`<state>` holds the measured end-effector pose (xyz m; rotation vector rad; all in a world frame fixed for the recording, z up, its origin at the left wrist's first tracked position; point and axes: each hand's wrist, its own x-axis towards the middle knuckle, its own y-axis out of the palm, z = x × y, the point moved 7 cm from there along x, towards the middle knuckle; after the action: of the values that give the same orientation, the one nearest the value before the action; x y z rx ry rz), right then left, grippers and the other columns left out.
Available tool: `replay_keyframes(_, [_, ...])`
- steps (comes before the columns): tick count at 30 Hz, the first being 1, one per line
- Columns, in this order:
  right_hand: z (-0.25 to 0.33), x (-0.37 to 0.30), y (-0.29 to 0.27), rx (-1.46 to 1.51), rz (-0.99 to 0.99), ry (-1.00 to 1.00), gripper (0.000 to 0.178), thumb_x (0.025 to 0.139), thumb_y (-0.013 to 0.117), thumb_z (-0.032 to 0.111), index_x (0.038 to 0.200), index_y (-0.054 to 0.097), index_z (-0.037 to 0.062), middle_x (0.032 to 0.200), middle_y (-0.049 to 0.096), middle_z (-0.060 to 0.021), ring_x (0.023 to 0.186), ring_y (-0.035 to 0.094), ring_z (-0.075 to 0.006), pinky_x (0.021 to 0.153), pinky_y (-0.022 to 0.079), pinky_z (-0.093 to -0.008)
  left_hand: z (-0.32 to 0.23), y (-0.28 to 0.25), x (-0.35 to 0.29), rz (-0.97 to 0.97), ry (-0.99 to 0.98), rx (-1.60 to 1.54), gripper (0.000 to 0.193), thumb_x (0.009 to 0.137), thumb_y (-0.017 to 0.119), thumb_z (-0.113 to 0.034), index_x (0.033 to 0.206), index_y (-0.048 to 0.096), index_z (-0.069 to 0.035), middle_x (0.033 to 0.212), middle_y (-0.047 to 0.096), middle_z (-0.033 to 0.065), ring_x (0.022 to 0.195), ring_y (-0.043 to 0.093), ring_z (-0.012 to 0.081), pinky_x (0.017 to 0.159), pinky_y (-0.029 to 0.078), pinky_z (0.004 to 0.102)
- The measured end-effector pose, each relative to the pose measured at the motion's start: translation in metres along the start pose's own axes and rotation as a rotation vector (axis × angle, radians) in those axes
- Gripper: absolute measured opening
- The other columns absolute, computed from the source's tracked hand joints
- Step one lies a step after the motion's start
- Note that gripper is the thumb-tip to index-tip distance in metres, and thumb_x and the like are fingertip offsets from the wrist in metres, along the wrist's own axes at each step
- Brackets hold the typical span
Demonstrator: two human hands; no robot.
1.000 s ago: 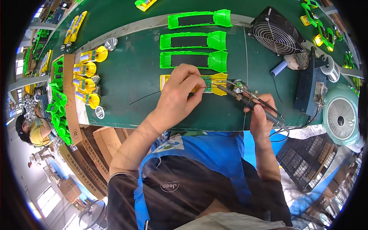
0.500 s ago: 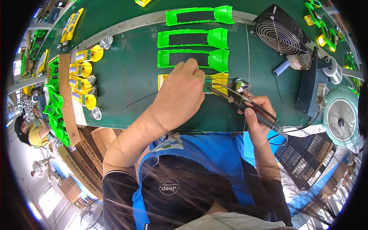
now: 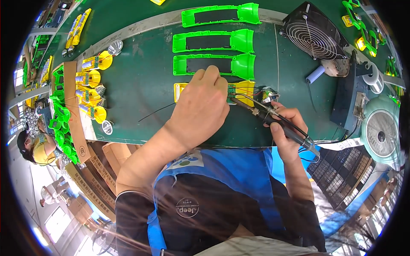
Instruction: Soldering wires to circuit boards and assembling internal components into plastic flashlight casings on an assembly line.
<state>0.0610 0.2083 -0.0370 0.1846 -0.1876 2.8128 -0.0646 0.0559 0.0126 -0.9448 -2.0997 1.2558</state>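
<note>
The right hand (image 3: 285, 137) is gripping a soldering iron (image 3: 267, 117) in curled fingers, while the left hand (image 3: 201, 106), fingers bent but their hold hidden, is covering part of the yellow casing (image 3: 246, 88) lying on the tabletop (image 3: 139, 81) beside a green shell (image 3: 243, 66).

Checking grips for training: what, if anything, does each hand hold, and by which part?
Right hand: black pen-shaped soldering iron, by its handle. Left hand: over the yellow plastic casing; any hold there cannot be told.
</note>
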Motion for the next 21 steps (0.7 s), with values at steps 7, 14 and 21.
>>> replay_keyframes(7, [-0.003,-0.003,-0.007,0.09,-0.105,0.072,0.019,0.085,0.067,0.009,0.096,0.056,-0.0015,0.078,0.066,-0.009,0.074,0.065,-0.0141,0.104,0.041,-0.0429,-0.001,0.0,0.001,0.023,-0.01,-0.012,0.009,0.073,0.059,0.004,0.078,0.052,0.003,0.088,0.05,0.0151,0.082,0.054,0.0344,0.071,0.046,0.0422])
replay_keyframes(14, [0.001,-0.002,-0.008,0.222,-0.17,0.135,0.021,0.087,0.066,0.009,0.099,0.053,-0.0023,0.09,0.064,-0.0126,0.077,0.065,-0.016,0.08,0.052,-0.0297,0.0,-0.001,0.001,-0.014,-0.007,0.011,0.01,0.072,0.06,0.003,0.078,0.052,0.002,0.088,0.05,0.0148,0.082,0.055,0.0348,0.072,0.047,0.0426])
replay_keyframes(21, [0.022,0.021,-0.009,0.139,-0.068,-0.063,0.026,0.086,0.067,0.004,0.104,0.049,-0.0009,0.096,0.059,-0.0131,0.085,0.058,-0.0146,0.078,0.048,-0.0271,0.001,0.001,0.003,0.022,0.001,0.001,0.01,0.071,0.061,0.002,0.079,0.053,0.002,0.088,0.051,0.015,0.083,0.055,0.0343,0.072,0.047,0.0422])
